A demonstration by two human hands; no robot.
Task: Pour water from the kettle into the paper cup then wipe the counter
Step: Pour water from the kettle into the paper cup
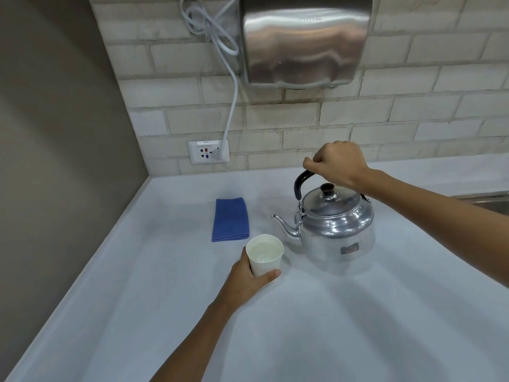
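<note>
1 kettle, 1 cup, 1 cloth

The wall socket bears a small white label along its top, reading roughly "9FP-2". Embossed lettering on the steel hand dryer and the kettle's sticker are illegible.

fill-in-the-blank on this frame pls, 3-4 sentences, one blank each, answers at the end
1. The right hand grips the kettle by its black ____.
2. The left hand holds the paper ____.
3. The folded cloth on the counter is ____ in colour.
4. The kettle's spout points toward the person's ____ side.

Answers: handle; cup; blue; left
</note>
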